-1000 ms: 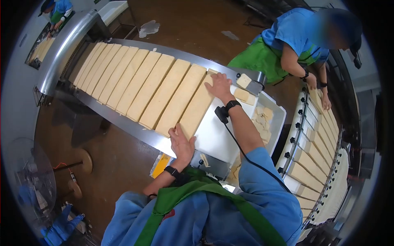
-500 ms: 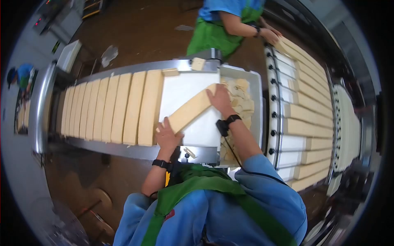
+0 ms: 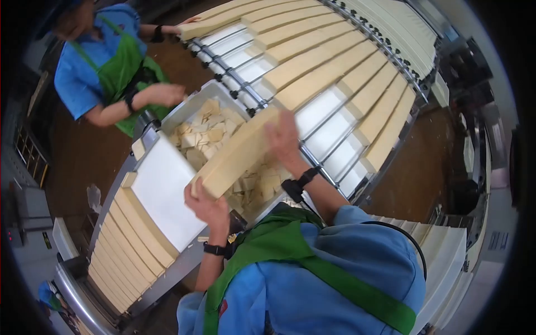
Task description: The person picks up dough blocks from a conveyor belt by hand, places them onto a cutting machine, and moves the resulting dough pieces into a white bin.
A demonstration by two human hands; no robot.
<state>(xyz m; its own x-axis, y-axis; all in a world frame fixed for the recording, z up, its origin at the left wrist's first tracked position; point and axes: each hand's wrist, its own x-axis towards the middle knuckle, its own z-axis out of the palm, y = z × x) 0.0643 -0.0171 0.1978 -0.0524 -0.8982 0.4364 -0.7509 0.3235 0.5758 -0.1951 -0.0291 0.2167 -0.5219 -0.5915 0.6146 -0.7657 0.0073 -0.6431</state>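
A long pale slab (image 3: 234, 153) is held between my two hands above a white bin (image 3: 181, 111) of broken pale scraps. My left hand (image 3: 207, 207) grips its near left end, and my right hand (image 3: 283, 142), slightly blurred, grips its far right end. The slab slants up to the right. Its right end hangs by the edge of a rack (image 3: 321, 125) with metal rods, where several similar slabs lie in a row. Left of the bin, more slabs (image 3: 128, 240) stand side by side on a conveyor with a white surface (image 3: 167, 192).
A co-worker (image 3: 106, 61) in a blue shirt and green apron stands at the upper left, one hand at a slab on the rack. Stacked white trays (image 3: 441, 257) are at the lower right. Another person (image 3: 49, 296) is far off at the lower left.
My hands have lifted the slab off the white conveyor surface and carried it right, over the bin towards the rack. The view has turned to the right.
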